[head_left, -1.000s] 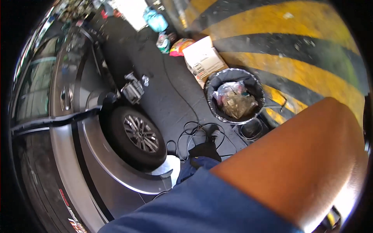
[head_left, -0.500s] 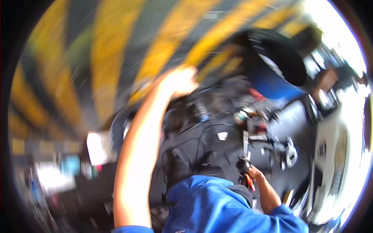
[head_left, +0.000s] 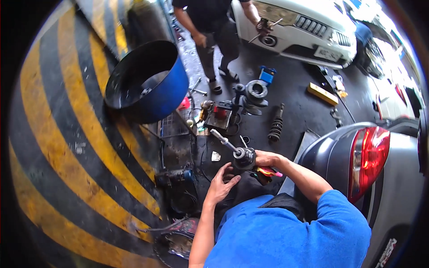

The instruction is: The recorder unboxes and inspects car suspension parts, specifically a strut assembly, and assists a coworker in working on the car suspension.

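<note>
Left hand [head_left: 220,185]: in from its reach across the yellow-and-black stripes [head_left: 73,89] half a second ago, it now stands beside the tool, fingers spread, thumb out, pinching nothing; whether a fingertip touches, one cannot tell.
Tool [head_left: 244,161]: brought from low on the right to a place ahead of the blue shirt [head_left: 290,236], its bare metal shaft [head_left: 225,142] tilting forward and left.
Right hand [head_left: 267,159]: wraps the thick dark end from the right, fingers partly hidden, above a pink-and-yellow item [head_left: 270,172].
Weight and feel: probably heavy toward the dark end, stiff throughout, hardly fragile; the smooth shaft could turn slippery if oily.
Best hold: the thick end, a palm on either side, rather than the shaft.
Grey car [head_left: 328,154]: close on the right, red tail light [head_left: 368,154] showing.
Workshop floor: a coil spring [head_left: 275,126] and a yellow block [head_left: 322,94] lie beyond.
Blue drum [head_left: 169,96]: wide-mouthed, off to the left.
Co-worker [head_left: 210,15]: stands in dark clothes beside a white car [head_left: 308,12].
</note>
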Demonstrator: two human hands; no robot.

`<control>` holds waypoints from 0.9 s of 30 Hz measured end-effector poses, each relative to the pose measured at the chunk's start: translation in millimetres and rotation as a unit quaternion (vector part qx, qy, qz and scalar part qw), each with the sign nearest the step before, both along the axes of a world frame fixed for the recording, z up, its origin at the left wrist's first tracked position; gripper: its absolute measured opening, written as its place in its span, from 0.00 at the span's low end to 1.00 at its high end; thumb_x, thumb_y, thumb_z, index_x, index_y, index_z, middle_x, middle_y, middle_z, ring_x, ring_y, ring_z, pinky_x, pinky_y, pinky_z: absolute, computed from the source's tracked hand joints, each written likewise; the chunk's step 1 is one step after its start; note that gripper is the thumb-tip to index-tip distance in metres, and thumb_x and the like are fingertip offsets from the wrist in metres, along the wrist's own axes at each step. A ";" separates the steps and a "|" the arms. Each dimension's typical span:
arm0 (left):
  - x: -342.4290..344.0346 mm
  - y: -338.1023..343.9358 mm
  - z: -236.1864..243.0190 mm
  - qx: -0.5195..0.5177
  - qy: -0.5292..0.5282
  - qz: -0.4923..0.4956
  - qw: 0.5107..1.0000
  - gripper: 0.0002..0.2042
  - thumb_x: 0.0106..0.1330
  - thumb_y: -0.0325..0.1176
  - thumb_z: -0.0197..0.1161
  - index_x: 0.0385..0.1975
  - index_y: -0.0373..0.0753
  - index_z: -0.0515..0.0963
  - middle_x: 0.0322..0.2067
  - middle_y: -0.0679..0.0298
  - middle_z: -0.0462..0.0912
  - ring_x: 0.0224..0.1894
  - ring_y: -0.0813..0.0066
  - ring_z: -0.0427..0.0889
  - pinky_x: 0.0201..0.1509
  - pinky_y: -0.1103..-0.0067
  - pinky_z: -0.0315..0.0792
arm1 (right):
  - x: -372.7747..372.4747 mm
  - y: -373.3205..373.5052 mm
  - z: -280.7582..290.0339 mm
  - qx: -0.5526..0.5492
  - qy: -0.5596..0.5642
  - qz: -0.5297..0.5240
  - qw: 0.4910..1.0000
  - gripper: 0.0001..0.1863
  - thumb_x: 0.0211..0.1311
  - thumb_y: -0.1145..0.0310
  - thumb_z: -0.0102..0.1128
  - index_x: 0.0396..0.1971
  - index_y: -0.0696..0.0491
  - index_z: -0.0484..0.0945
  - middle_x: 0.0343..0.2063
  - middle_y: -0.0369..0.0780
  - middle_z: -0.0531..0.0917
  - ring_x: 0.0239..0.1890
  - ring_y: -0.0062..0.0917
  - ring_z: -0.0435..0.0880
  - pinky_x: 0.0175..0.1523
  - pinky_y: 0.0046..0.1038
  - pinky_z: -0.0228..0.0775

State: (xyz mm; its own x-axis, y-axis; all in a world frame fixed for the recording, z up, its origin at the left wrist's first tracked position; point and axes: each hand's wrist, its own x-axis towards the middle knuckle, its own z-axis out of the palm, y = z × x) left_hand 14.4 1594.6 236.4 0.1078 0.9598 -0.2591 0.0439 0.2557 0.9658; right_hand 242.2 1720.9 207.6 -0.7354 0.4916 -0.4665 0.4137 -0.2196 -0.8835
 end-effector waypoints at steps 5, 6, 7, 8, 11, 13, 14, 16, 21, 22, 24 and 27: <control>22.0 49.4 -1.7 0.033 0.114 -0.108 0.987 0.32 0.62 0.47 0.67 0.62 0.35 0.66 0.54 0.52 0.76 0.54 0.65 0.78 0.57 0.73 0.72 | 35.1 10.0 -28.8 -0.004 0.027 -0.046 0.999 0.18 0.56 0.67 0.60 0.47 0.54 0.79 0.43 0.36 0.82 0.46 0.20 0.75 0.53 0.27 0.68; 19.3 53.4 -8.1 0.031 0.120 -0.109 0.986 0.32 0.62 0.47 0.67 0.62 0.35 0.66 0.54 0.52 0.76 0.54 0.65 0.78 0.57 0.73 0.72 | 40.4 12.8 -8.5 -0.015 0.016 -0.065 0.998 0.19 0.56 0.67 0.60 0.49 0.54 0.78 0.45 0.36 0.82 0.47 0.20 0.75 0.53 0.27 0.67; 16.2 60.6 -14.4 -0.016 0.121 -0.118 0.985 0.31 0.63 0.46 0.67 0.61 0.35 0.67 0.52 0.52 0.77 0.52 0.66 0.79 0.57 0.74 0.73 | 55.7 16.5 -3.4 -0.032 0.008 -0.083 0.996 0.20 0.57 0.66 0.61 0.50 0.54 0.77 0.45 0.36 0.81 0.46 0.19 0.74 0.52 0.27 0.67; 13.3 66.6 -18.6 -0.063 0.123 -0.127 0.982 0.30 0.63 0.46 0.66 0.60 0.35 0.68 0.49 0.53 0.79 0.51 0.67 0.80 0.56 0.74 0.73 | 72.2 17.6 -9.4 -0.034 0.014 -0.094 0.995 0.20 0.57 0.66 0.61 0.50 0.54 0.77 0.45 0.36 0.81 0.46 0.19 0.74 0.52 0.27 0.67; 3.8 77.5 -34.6 -0.110 0.127 -0.097 0.981 0.27 0.66 0.44 0.63 0.59 0.32 0.69 0.43 0.55 0.83 0.46 0.71 0.82 0.52 0.77 0.74 | 116.3 20.5 -16.8 -0.086 0.050 -0.250 0.963 0.18 0.57 0.67 0.65 0.48 0.51 0.76 0.38 0.31 0.78 0.38 0.13 0.73 0.40 0.22 0.69; -7.1 83.2 -53.5 -0.128 0.143 -0.092 0.977 0.26 0.67 0.44 0.63 0.58 0.31 0.70 0.43 0.55 0.83 0.45 0.71 0.82 0.51 0.77 0.74 | 139.4 25.0 -19.8 -0.120 0.036 -0.314 0.941 0.13 0.56 0.67 0.65 0.41 0.51 0.79 0.33 0.31 0.78 0.34 0.14 0.74 0.37 0.23 0.70; -3.5 89.4 -50.9 -0.145 0.156 -0.084 0.973 0.26 0.67 0.44 0.62 0.57 0.31 0.71 0.43 0.55 0.83 0.44 0.72 0.82 0.50 0.77 0.74 | 150.5 26.8 -5.6 -0.167 0.030 -0.351 0.921 0.11 0.56 0.68 0.66 0.39 0.51 0.79 0.31 0.31 0.78 0.32 0.15 0.75 0.37 0.24 0.70; 9.5 109.8 -45.8 -0.156 0.158 -0.095 0.970 0.25 0.67 0.44 0.62 0.56 0.31 0.72 0.42 0.54 0.83 0.44 0.72 0.82 0.50 0.77 0.74 | 168.9 27.8 -19.7 -0.111 0.054 -0.422 0.898 0.07 0.57 0.68 0.65 0.34 0.52 0.79 0.26 0.33 0.79 0.27 0.16 0.77 0.33 0.24 0.71; 57.9 177.9 -37.1 -0.123 0.170 -0.189 0.959 0.25 0.68 0.45 0.61 0.56 0.32 0.72 0.43 0.54 0.83 0.44 0.70 0.82 0.49 0.76 0.74 | 214.7 39.4 -19.8 -0.104 0.105 -0.563 0.813 0.04 0.60 0.68 0.59 0.32 0.52 0.78 0.22 0.35 0.78 0.23 0.19 0.78 0.28 0.25 0.72; 70.5 195.8 -32.5 -0.087 0.198 -0.223 0.951 0.25 0.68 0.46 0.61 0.57 0.32 0.72 0.43 0.54 0.83 0.45 0.69 0.82 0.49 0.76 0.74 | 223.5 43.7 -25.4 -0.100 0.111 -0.592 0.792 0.04 0.61 0.69 0.58 0.33 0.53 0.78 0.22 0.35 0.78 0.23 0.19 0.78 0.28 0.25 0.72; 87.5 225.8 -30.2 -0.068 0.226 -0.242 0.941 0.26 0.67 0.48 0.61 0.57 0.34 0.73 0.44 0.54 0.83 0.46 0.66 0.83 0.51 0.74 0.75 | 230.0 57.4 -18.0 -0.092 0.113 -0.620 0.771 0.03 0.62 0.71 0.56 0.33 0.53 0.77 0.21 0.35 0.78 0.22 0.20 0.78 0.27 0.25 0.71; 122.9 269.7 -7.9 -0.044 0.240 -0.276 0.930 0.25 0.66 0.47 0.61 0.56 0.34 0.73 0.44 0.55 0.83 0.46 0.66 0.83 0.51 0.74 0.75 | 241.5 73.6 -8.4 -0.068 0.112 -0.685 0.717 0.04 0.62 0.76 0.52 0.32 0.55 0.77 0.20 0.36 0.77 0.21 0.20 0.77 0.26 0.24 0.70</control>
